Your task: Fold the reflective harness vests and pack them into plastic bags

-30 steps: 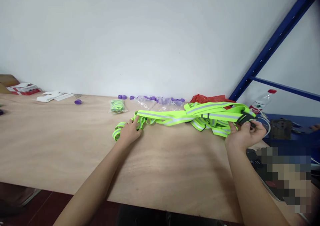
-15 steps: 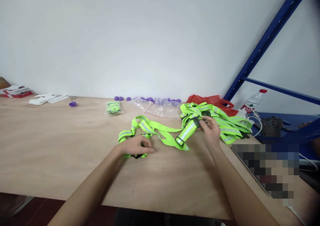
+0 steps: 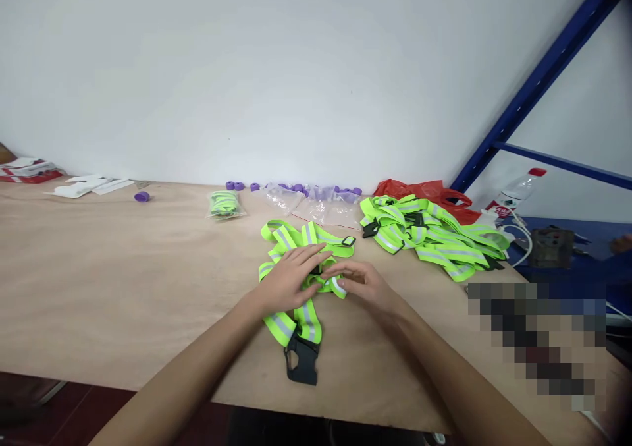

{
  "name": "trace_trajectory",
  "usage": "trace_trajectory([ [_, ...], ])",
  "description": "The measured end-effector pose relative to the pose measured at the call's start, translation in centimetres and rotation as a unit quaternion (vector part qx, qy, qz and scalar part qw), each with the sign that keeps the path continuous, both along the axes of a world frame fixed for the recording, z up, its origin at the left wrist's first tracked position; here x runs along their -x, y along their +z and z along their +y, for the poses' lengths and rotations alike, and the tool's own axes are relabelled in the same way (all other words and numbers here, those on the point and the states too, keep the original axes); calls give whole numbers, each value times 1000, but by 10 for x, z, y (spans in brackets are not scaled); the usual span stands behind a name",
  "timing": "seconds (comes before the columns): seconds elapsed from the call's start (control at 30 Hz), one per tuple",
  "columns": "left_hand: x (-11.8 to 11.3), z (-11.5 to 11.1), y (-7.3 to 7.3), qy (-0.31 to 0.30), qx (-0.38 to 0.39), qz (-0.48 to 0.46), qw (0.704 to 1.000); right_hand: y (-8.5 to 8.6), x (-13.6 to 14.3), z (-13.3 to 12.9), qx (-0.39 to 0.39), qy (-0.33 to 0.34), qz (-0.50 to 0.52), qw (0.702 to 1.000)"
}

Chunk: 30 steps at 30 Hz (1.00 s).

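One wooden tabletop spans the lower frame, pixelation masking whatever lies at lower right. Right of centre, a heap of yellow-green reflective straps partly hides a red bag. At centre, a separate reflective strap lies looped on the tabletop, its middle obscured by both hands. Left hand: palm down over it, fingers extended, thumb apart. Right hand: fingers bent at a loop; whether it pinches cannot be told. Below them, a black buckle lies exposed.
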<state>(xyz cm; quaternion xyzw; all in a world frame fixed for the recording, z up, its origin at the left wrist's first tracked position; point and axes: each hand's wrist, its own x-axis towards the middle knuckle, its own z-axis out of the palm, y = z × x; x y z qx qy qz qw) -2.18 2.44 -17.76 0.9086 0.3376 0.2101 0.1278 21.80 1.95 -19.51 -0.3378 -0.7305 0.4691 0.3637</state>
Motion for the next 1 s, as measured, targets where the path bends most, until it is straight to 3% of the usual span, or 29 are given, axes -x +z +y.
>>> trace_trajectory([
  [0.07,-6,3,-6,24,19,68,997,3,8,-5,-79,-53,-33,995],
  [0.13,-10,5,-10,61,27,114,991,7,16,-11,-202,-119,-87,968],
  [0.17,-11,6,-10,84,27,127,988,10,20,-15,-254,-121,-108,953],
  [0.23,-11,9,-9,138,24,139,980,12,30,-24,-299,-44,-119,946],
  [0.33,-9,11,-4,207,23,137,968,8,46,-37,-275,92,-156,944],
  [0.47,-3,15,0,261,19,126,957,-3,63,-45,-285,117,-306,901],
  [0.53,1,19,0,285,26,85,954,-7,64,-43,-290,101,-330,893],
  [0.63,12,25,1,300,32,-61,951,-9,52,-30,-292,54,-343,891],
  [0.73,26,32,1,303,49,-222,926,-7,30,-12,-274,-45,-385,880],
  [0.83,36,37,-2,321,79,-291,898,-5,13,0,-263,-143,-398,867],
  [0.9,38,40,-5,326,84,-301,892,-6,14,-1,-293,-136,-367,872],
  [1.0,36,41,-9,320,86,-311,891,-6,32,-15,-387,-57,-284,875],
])
